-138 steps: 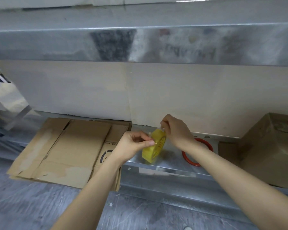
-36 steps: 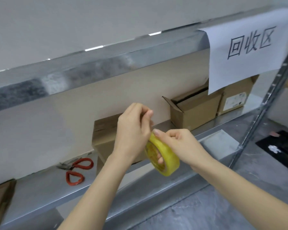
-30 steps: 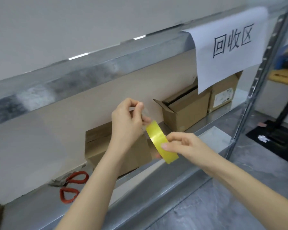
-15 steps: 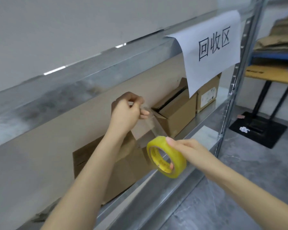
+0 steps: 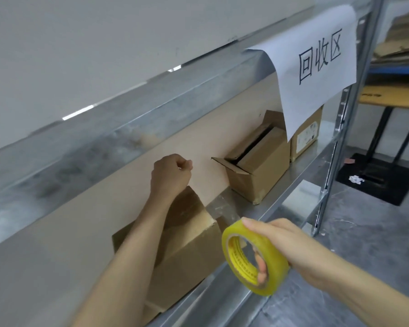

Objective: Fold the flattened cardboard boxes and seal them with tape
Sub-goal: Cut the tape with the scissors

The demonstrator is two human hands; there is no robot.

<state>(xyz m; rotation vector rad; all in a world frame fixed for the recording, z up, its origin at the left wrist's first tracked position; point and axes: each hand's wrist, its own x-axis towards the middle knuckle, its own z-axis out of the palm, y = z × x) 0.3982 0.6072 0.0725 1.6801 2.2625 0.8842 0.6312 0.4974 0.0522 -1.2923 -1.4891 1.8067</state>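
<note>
From the head view, your right hand (image 5: 291, 246) has its grip round the yellow tape roll (image 5: 272, 263), thumb over the outer band and fingers (image 5: 261, 267) through the core, holding it in front of the shelf (image 5: 300, 171) edge. A clear tape strip (image 5: 222, 207) runs up from the roll toward your left hand (image 5: 171, 173), whose grip is curled tight, thumb pinched to forefinger on the strip's end, though the tape is faint there. Your left forearm crosses the near cardboard box (image 5: 194, 251) on the shelf. Farther right sits an open box (image 5: 257, 178), beneath a paper sign (image 5: 316, 67).
</note>
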